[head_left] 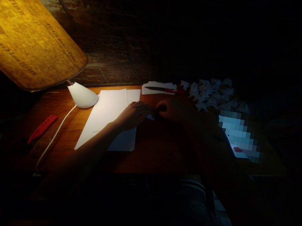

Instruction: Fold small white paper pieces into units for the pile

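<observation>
My left hand (134, 114) and my right hand (176, 110) meet in the middle of a small wooden table (159, 149). Both have their fingers curled round a small piece of white paper (150, 117) held between them; most of it is hidden. Under my left wrist lie white paper sheets (106, 115). A pile of several small folded white paper pieces (214, 95) sits at the far right of the table. A red-handled cutter (162, 89) rests on paper scraps behind my hands.
A white lamp base (83, 95) with its cord (53, 138) stands at the left, beneath a large lit shade (27, 36). A red strip-shaped object (42, 129) lies near the left edge. A blurred light object (237, 136) lies at the right. The surroundings are dark.
</observation>
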`<state>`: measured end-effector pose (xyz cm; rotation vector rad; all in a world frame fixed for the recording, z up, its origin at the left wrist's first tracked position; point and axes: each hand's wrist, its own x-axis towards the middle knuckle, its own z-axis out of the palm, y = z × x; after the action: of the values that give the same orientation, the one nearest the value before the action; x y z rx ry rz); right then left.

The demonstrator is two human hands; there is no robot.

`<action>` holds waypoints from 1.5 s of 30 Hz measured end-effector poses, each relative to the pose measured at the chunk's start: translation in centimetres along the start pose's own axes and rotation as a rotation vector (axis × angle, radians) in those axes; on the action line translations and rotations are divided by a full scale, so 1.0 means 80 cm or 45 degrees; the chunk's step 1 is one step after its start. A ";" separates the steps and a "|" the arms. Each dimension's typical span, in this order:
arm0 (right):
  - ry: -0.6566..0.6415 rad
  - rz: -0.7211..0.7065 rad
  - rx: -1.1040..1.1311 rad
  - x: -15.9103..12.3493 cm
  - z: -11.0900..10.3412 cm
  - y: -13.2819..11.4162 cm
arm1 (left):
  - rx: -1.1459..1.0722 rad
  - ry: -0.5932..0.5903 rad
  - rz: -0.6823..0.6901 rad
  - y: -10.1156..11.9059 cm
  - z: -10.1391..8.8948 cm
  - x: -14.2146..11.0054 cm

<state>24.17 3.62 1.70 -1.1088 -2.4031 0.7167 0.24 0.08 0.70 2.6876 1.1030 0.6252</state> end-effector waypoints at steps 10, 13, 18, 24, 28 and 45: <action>0.026 -0.046 -0.021 -0.001 0.000 0.001 | 0.001 -0.004 -0.014 0.000 0.001 0.000; -0.004 -0.064 -0.014 0.000 -0.003 0.002 | -0.005 -0.015 -0.023 0.002 -0.001 0.000; -0.031 -0.057 -0.010 0.000 -0.006 0.001 | -0.037 -0.011 -0.033 0.004 -0.003 0.001; -0.068 -0.041 -0.031 -0.001 -0.011 -0.003 | -0.061 0.009 -0.020 0.002 -0.002 0.000; -0.105 -0.017 -0.036 -0.001 -0.013 -0.006 | -0.046 0.000 -0.012 0.003 -0.002 0.001; -0.245 -0.069 -0.051 -0.006 -0.027 -0.006 | -0.001 -0.018 -0.019 0.008 -0.006 0.001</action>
<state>25.36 3.58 3.59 -1.0277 -2.6080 0.7929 0.47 -0.30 1.31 2.6764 1.1174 0.6034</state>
